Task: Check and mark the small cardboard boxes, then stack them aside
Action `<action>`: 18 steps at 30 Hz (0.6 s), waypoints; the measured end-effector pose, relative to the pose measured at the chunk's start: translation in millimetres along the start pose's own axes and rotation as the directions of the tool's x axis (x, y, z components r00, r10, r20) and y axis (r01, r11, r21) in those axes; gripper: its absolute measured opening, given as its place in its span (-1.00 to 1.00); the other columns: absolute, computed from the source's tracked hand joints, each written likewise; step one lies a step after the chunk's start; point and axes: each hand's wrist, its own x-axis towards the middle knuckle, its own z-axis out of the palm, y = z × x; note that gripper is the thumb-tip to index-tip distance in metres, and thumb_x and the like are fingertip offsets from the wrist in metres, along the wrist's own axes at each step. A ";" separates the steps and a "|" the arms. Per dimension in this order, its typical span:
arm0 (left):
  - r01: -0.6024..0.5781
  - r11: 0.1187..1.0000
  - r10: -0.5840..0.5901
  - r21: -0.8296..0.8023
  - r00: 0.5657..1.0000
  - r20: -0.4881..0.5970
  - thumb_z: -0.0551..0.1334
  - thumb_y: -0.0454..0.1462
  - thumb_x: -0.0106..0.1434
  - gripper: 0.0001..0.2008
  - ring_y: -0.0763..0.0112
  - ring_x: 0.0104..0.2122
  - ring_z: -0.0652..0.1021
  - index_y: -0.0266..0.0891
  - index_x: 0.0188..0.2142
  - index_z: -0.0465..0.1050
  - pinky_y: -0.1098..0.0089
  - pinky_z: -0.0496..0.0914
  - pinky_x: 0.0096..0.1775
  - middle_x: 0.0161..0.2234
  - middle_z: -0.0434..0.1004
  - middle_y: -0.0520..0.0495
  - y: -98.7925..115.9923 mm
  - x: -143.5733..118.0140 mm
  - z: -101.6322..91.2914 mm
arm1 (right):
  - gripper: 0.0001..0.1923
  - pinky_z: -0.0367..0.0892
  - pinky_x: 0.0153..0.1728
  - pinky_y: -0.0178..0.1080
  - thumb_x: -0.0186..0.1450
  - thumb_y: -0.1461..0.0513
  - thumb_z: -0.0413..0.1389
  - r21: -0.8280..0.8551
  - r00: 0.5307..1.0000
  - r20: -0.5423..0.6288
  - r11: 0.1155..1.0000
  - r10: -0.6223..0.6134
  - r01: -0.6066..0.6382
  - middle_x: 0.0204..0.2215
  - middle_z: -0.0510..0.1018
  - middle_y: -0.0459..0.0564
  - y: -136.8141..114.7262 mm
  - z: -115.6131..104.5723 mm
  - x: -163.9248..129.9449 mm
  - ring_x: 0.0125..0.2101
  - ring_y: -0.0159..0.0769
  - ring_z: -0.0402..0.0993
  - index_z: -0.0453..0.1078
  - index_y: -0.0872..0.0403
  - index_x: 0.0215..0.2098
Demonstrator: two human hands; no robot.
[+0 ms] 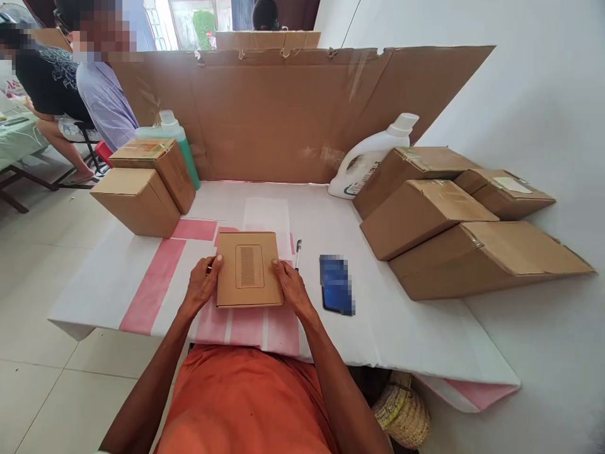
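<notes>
Between my two hands is a small flat cardboard box [227, 265] with a dotted rectangle printed on its top face. My left hand [204, 279] grips its left side, thumb near the top edge and fingers curled beneath. On the opposite side, my right hand [292, 288] holds the box with its thumb on the top face. Whether the box rests on the table or hangs just above it, I cannot tell. A pen [298, 247] lies close beyond my right hand, and a phone [336, 287] with a blue screen lies to its right.
Cardboard boxes [142, 202] and a green jug [188, 161] stand at the left. Several larger boxes [439, 258] and a white jug [366, 161] line the right. A cardboard panel [269, 120] closes off the back. A woven basket [404, 410] sits below the table. Other people sit at far left.
</notes>
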 end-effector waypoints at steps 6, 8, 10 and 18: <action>0.042 0.999 -0.041 -0.027 0.999 0.013 0.05 0.16 0.42 -0.30 0.19 -0.16 0.64 -0.26 0.31 0.41 0.14 0.57 -0.10 0.08 0.58 -0.33 -27.8 -3.5 -13.4 | -0.17 0.56 -0.19 -0.03 0.32 -0.38 0.04 0.073 0.997 -0.018 0.995 0.071 -0.070 0.11 0.61 0.23 18.2 -22.6 -10.6 -0.10 -0.02 0.63 0.53 0.06 0.16; -0.014 1.000 0.015 -0.017 0.997 0.076 0.16 0.06 0.38 -0.31 0.16 -0.04 0.63 -0.19 0.39 0.32 0.08 0.54 0.04 0.19 0.51 -0.31 -35.3 -10.2 -15.8 | -0.27 0.49 0.10 0.07 0.34 -0.26 0.17 0.022 0.991 0.133 1.000 -0.022 0.019 0.26 0.53 0.19 18.4 -25.9 -22.2 0.12 0.03 0.56 0.47 -0.01 0.28; -0.127 0.992 0.126 0.002 0.980 0.156 0.16 -0.07 0.40 -0.29 0.13 0.13 0.55 -0.10 0.49 0.15 0.03 0.47 0.17 0.29 0.41 -0.29 -40.0 -19.7 -13.7 | -0.21 0.27 0.34 0.16 0.30 -0.15 0.28 -0.012 0.961 0.257 0.994 -0.104 0.110 0.37 0.43 0.16 18.0 -23.1 -32.7 0.32 0.07 0.39 0.35 -0.04 0.40; -0.359 0.909 0.340 0.212 0.933 0.121 0.03 -0.14 0.54 -0.43 0.12 0.23 0.38 0.02 0.50 0.14 0.01 0.34 0.28 0.21 0.24 -0.25 5.7 -56.2 -8.0 | -0.37 0.52 -0.10 -0.08 0.30 -0.13 0.30 0.157 0.964 0.232 0.983 -0.128 0.093 -0.01 0.67 0.11 0.1 -38.5 -22.9 -0.09 -0.07 0.59 0.54 0.05 0.19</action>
